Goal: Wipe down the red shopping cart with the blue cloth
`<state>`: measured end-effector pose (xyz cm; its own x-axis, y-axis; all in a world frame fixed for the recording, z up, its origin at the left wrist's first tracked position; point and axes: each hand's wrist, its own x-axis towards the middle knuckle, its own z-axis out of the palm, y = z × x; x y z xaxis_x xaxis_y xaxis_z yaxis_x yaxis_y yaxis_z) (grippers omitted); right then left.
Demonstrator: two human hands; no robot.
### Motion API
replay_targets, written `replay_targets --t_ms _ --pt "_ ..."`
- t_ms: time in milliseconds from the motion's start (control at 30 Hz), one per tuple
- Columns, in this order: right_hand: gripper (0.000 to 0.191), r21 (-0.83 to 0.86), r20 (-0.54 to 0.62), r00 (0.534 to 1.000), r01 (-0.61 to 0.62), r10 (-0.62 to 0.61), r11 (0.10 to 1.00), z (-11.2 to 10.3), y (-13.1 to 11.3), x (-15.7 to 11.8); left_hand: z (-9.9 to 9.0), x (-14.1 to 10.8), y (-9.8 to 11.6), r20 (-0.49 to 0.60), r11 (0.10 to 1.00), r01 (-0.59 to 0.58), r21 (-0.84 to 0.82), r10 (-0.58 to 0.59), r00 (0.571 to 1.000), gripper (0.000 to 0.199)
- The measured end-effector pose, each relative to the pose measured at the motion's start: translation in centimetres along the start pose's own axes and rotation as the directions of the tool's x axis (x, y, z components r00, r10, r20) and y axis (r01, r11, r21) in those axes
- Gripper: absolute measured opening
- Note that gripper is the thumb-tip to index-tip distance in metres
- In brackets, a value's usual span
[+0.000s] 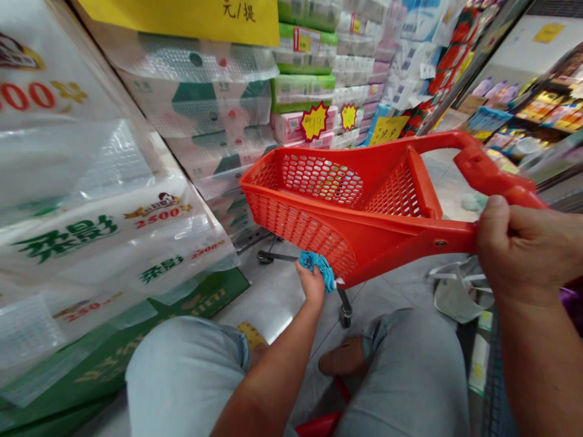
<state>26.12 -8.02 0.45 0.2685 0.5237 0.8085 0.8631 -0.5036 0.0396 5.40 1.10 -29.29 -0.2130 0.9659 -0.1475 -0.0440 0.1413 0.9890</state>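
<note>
A red plastic shopping cart (pixel 396 233) with perforated basket walls stands across the view in front of me, on small black casters. My right hand (pixel 519 249) is wrapped around the frame of its handle at the right. Low at the cart's near side, my left hand (pixel 312 282) grips a crumpled blue cloth (pixel 321 267) with dark marks. The cloth is against the lower corner of the basket's perforated wall. The basket shows no goods inside from this angle.
Large plastic-wrapped tissue packs (pixel 113 243) are stacked close on the left. More paper packs (pixel 303 91) with price signs line the back. A white bag-like item (pixel 460 291) is at the right, near shelves. My knees flank the left arm on grey floor tiles (pixel 392 291).
</note>
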Motion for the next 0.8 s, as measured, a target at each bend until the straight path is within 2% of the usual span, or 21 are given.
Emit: replay_targets --t_ms 100,167,233,400,467,667,800 --pt "0.038 -0.018 -0.011 1.0 0.011 -0.011 1.0 0.2 0.3 -0.1 -0.3 -3.9 -0.6 0.171 0.984 0.132 -0.123 -0.11 0.979 0.03" --pt "0.039 -0.028 -0.005 0.999 0.033 -0.033 0.999 0.1 0.4 -0.1 -1.3 -5.2 -0.7 0.27 0.954 0.231 -0.19 -0.176 0.947 0.032" --pt "0.039 -0.023 0.0 0.998 0.056 -0.056 0.998 -0.1 0.3 -0.1 -3.0 -4.9 -0.2 0.357 0.914 0.328 -0.237 -0.232 0.905 0.043" --pt "0.038 -0.018 -0.029 0.999 0.041 -0.042 0.999 -0.2 0.1 -0.2 -7.2 -1.5 2.7 0.515 0.839 0.481 -0.255 -0.303 0.802 0.064" --pt "0.038 -0.017 0.0 0.999 0.033 -0.033 0.999 -0.2 0.1 -0.2 -8.4 -1.1 4.0 0.549 0.832 0.5 -0.239 -0.309 0.776 0.064" --pt "0.04 -0.003 0.037 0.998 0.06 -0.06 0.998 -0.5 0.1 -0.3 -11.3 -2.2 7.8 0.641 0.858 0.482 -0.177 -0.271 0.718 0.064" --pt "0.046 -0.022 -0.042 0.996 0.079 -0.08 0.997 -0.1 0.2 -0.4 -12.7 -1.2 11.1 0.713 0.909 0.412 -0.056 -0.252 0.655 0.053"
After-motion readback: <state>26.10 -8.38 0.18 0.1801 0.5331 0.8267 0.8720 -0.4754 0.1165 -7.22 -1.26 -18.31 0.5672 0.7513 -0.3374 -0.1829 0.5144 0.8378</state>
